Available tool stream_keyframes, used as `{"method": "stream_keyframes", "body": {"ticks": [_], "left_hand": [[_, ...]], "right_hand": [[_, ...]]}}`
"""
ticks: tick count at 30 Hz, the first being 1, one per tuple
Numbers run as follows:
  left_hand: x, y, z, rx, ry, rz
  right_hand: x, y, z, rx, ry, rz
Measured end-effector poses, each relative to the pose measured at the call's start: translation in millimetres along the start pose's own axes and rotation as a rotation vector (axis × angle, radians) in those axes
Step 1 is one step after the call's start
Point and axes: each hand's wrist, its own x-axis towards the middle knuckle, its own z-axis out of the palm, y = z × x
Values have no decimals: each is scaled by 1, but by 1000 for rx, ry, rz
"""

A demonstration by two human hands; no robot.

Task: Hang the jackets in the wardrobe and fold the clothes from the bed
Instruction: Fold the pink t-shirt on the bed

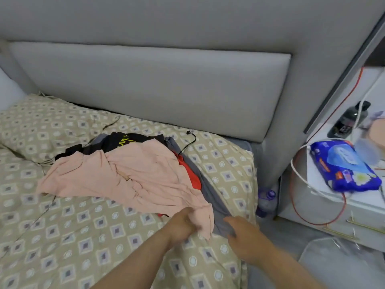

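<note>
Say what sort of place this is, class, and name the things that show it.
Most likely a bedroom: a bed with a padded headboard, loose clothes piled on it, and a nightstand beside it.

A grey padded headboard (145, 84) fills most of what I see ahead. Below its left end lies a pillow (41, 126) in a beige diamond print. A thin black cord (190, 140) curls just below the headboard's right part.

To my right stands a white nightstand (308, 207) with gold drawer handles (366, 225). On its top lies a blue packet (343, 163), and behind that stands a dark bottle (350, 119). A red cable (345, 205) and a white cable (292, 161) both loop over the nightstand's front edge. On the floor beside the nightstand sits a purple bottle (267, 197). Nearer me is something of clear plastic (333, 253); I cannot tell what.
</note>
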Motion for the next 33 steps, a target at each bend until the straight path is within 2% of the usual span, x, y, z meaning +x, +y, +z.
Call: {"method": "stream_keyframes", "body": {"ticks": [3, 5, 7, 9, 11, 13, 16, 17, 19, 21, 22, 23, 25, 27, 28, 29, 31, 32, 33], "left_hand": [[30, -30, 33, -94, 45, 45], [48, -45, 52, 76, 86, 78], [55, -60, 66, 324, 266, 160], [62, -74, 72, 369, 425, 239], [58, -77, 73, 395, 461, 292], [43, -75, 70, 357, 440, 374], [-18, -76, 70, 107, 400, 504], [-47, -80, 70, 20, 352, 536], [-108, -94, 70, -137, 141, 610], [-166, -117, 77, -185, -97, 642], [-189, -132, 81, -168, -204, 644], [-210, -146, 85, -133, -303, 646], [-242, -174, 86, -67, -472, 655], [-262, -197, 77, -111, -519, 669], [-264, -208, 71, -193, -475, 630], [-265, -216, 65, -320, -375, 563], [-235, -253, 54, -513, -7, 367], [-219, -271, 52, -510, 132, 253], [-209, -281, 48, -511, 178, 162]], "right_hand": [[10, 17, 40, -44, 44, -77], [14, 30, 66, -170, 73, -130], [17, 42, 95, -219, 64, -120], [13, 51, 117, -210, 111, -97], [4, 53, 132, -207, 181, -85], [-16, 50, 143, -171, 242, -75], [-56, 35, 160, -18, 360, -20], [-68, 24, 166, 96, 431, 0], [-91, -7, 171, 585, 519, 39], [-107, -43, 183, 1209, 438, 80], [-115, -62, 195, 1442, 347, 120], [-121, -76, 210, 1554, 278, 120], [-131, -95, 241, 1482, 277, 162], [-140, -107, 266, 1196, 356, 242], [-145, -111, 273, 1064, 372, 263], [-153, -113, 278, 998, 343, 263], [-172, -120, 289, 934, 275, 247], [-182, -123, 294, 856, 247, 242], [-189, -124, 299, 743, 233, 217]]}}
